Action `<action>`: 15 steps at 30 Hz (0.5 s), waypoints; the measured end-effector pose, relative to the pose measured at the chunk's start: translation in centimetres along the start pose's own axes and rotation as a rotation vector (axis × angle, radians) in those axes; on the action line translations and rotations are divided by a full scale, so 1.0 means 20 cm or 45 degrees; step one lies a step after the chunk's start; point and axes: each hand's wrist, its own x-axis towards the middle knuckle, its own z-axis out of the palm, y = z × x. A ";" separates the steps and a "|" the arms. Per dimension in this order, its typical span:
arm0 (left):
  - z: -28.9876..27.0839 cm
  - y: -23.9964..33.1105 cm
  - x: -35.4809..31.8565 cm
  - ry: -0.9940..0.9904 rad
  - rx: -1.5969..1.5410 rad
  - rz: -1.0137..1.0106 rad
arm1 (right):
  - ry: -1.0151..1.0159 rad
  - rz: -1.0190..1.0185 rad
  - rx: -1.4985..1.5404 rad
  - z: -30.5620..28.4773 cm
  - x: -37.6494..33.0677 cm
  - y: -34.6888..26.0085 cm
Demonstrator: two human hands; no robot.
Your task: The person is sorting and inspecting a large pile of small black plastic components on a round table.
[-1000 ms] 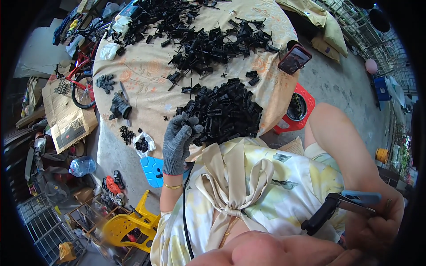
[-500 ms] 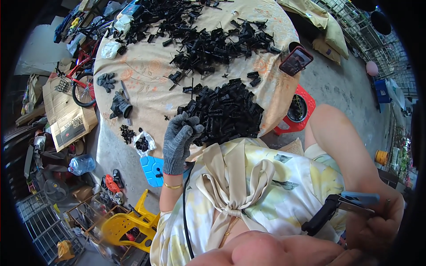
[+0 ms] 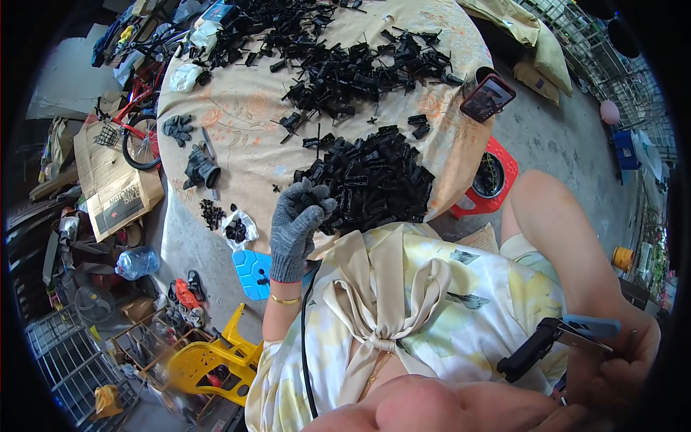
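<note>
My left hand point(image 3: 295, 229), in a grey knitted glove with a gold bangle at the wrist, is raised at the near edge of the round table. Its fingers are curled round a small dark piece, apparently a black plastic part point(image 3: 306, 204). Just beyond it lies a heap of black plastic parts point(image 3: 378, 180). At the lower right, close to the camera, my bare right hand point(image 3: 628, 363) is closed on a tool point(image 3: 531, 349) with a black handle, a flat metal piece and a light-blue part. Its exact kind cannot be made out.
More black parts point(image 3: 360, 75) spread over the far half of the cloth-covered table point(image 3: 241, 137). Dark gloves point(image 3: 200, 167) and a white bag point(image 3: 248, 229) lie on the left. A phone point(image 3: 488, 99) stands at the right edge. Red point(image 3: 493, 180), blue point(image 3: 252, 273) and yellow stools point(image 3: 216, 360) surround it.
The whole view has shifted slightly to the right. My left fingers have rolled a little, and the dark piece between them shows more. My right hand keeps its grip on the tool.
</note>
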 end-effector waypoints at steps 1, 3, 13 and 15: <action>0.00 0.01 0.00 -0.008 0.005 -0.007 | 0.004 -0.021 -0.004 0.00 0.00 0.00; 0.01 0.00 0.01 -0.013 -0.002 0.036 | 0.008 -0.063 0.016 -0.01 -0.01 0.00; 0.07 0.02 0.02 -0.024 -0.032 0.073 | 0.078 0.234 -0.295 -0.19 -0.07 -0.12; 0.08 0.02 0.02 0.000 -0.042 0.109 | 0.212 0.326 -0.240 -0.22 -0.19 -0.10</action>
